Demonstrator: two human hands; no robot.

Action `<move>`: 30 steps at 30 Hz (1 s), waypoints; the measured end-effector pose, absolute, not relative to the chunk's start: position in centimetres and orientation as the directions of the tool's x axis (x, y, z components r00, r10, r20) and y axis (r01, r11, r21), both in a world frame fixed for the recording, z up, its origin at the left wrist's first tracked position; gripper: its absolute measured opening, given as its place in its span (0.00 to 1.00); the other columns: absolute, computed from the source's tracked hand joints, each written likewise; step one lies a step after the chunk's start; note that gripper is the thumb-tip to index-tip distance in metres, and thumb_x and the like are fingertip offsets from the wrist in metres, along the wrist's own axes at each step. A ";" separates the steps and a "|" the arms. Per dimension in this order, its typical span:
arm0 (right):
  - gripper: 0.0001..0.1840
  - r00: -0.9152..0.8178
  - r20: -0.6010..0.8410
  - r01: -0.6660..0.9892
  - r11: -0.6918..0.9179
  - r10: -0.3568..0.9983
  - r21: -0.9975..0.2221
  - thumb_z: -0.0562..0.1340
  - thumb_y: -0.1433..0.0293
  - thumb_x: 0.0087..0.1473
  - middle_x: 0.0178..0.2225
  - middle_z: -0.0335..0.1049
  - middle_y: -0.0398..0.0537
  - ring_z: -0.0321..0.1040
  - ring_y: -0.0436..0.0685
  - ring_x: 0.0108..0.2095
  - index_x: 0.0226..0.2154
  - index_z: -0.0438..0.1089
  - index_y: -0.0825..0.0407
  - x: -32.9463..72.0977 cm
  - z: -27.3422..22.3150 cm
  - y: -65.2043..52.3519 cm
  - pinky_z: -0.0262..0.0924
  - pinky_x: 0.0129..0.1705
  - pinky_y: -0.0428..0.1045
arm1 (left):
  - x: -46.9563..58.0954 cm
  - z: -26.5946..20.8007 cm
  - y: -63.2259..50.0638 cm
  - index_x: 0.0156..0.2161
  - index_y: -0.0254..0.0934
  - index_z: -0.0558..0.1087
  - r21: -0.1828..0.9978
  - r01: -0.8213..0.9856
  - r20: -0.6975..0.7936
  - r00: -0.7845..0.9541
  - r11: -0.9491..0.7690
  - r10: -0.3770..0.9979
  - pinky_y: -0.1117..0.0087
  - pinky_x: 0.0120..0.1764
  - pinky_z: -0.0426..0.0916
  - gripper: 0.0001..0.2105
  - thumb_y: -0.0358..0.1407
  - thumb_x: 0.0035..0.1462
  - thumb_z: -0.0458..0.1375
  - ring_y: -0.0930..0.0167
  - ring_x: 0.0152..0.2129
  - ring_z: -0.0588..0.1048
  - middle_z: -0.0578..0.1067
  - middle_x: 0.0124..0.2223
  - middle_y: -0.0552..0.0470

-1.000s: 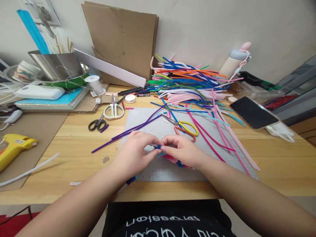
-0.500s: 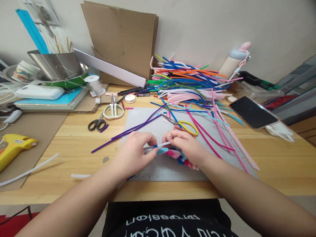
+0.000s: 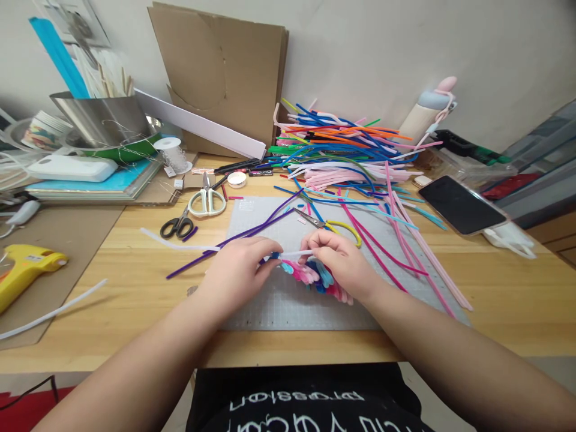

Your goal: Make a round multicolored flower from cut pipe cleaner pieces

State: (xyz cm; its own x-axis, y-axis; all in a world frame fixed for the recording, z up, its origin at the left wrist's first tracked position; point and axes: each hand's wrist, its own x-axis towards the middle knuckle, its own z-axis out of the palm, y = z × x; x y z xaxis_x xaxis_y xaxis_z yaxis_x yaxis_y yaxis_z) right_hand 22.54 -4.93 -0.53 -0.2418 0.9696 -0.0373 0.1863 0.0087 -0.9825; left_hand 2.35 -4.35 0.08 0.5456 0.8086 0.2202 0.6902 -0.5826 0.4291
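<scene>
My left hand (image 3: 245, 264) is closed, its thumb and fingers pinching a white pipe cleaner (image 3: 297, 255) together with a small blue piece. One long end of that pipe cleaner sticks out to the left behind the hand. My right hand (image 3: 339, 258) pinches the other end, so a short straight stretch spans the gap between both hands. Below it hangs a bunch of looped pipe-cleaner pieces (image 3: 310, 275) in pink, light blue, dark blue and magenta, partly hidden by my right hand. Just behind this hand, yellow-handled scissors (image 3: 342, 231) lie on the grey cutting mat (image 3: 279, 312).
Purple pipe cleaners (image 3: 252, 231) cross the mat's left side; pink ones (image 3: 375, 246) lie at right. Farther back is a colourful pile (image 3: 346, 150). Black scissors (image 3: 177, 226), white-handled scissors (image 3: 207, 203) and a yellow glue gun (image 3: 33, 267) are to the left, a phone (image 3: 463, 204) to the right.
Both hands have risen slightly away from me with the bunch. The white pipe cleaner's free end has swung from low on the left up beside the purple ones.
</scene>
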 end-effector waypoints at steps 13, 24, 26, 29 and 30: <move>0.05 -0.266 0.037 0.239 0.103 0.963 -0.966 0.55 0.71 0.52 0.27 0.63 0.44 0.64 0.51 0.30 0.25 0.60 0.51 22.4 -0.8 -5.4 0.60 0.32 0.47 | 2.8 0.3 -5.1 0.41 0.39 0.71 0.386 0.668 0.288 0.568 -0.636 0.771 0.65 0.39 0.65 0.09 0.36 0.58 0.52 0.67 0.36 0.74 0.77 0.38 0.50; 0.20 -0.465 0.168 0.646 0.463 0.869 -0.607 0.64 0.58 0.47 0.38 0.71 0.50 0.65 0.58 0.40 0.40 0.67 0.53 20.8 -1.2 -7.0 0.56 0.44 0.55 | 3.2 -0.6 -5.0 0.41 0.39 0.70 0.510 0.651 0.357 0.434 -0.562 0.827 0.69 0.37 0.68 0.07 0.34 0.58 0.53 0.69 0.34 0.76 0.78 0.37 0.52; 0.23 -0.457 0.176 0.675 0.469 0.872 -0.569 0.65 0.56 0.46 0.37 0.71 0.49 0.65 0.59 0.40 0.41 0.67 0.54 20.4 -1.2 -7.2 0.55 0.44 0.55 | 3.3 -0.7 -5.0 0.40 0.40 0.70 0.511 0.642 0.392 0.417 -0.571 0.820 0.69 0.37 0.68 0.06 0.33 0.58 0.54 0.69 0.35 0.75 0.77 0.38 0.53; 0.25 -0.441 0.144 0.718 0.445 0.886 -0.535 0.67 0.53 0.42 0.33 0.71 0.47 0.65 0.58 0.36 0.38 0.67 0.53 20.1 -1.1 -7.5 0.55 0.41 0.54 | 3.5 -0.6 -5.0 0.39 0.39 0.71 0.510 0.649 0.407 0.397 -0.565 0.822 0.69 0.37 0.68 0.05 0.32 0.57 0.55 0.70 0.34 0.74 0.76 0.37 0.52; 0.24 -0.439 0.138 0.726 0.442 0.888 -0.527 0.67 0.54 0.41 0.31 0.71 0.46 0.65 0.57 0.35 0.37 0.67 0.53 20.0 -1.0 -7.5 0.54 0.40 0.54 | 3.6 -0.6 -5.0 0.38 0.39 0.71 0.509 0.650 0.406 0.397 -0.565 0.823 0.69 0.36 0.68 0.05 0.32 0.57 0.54 0.70 0.34 0.74 0.76 0.37 0.52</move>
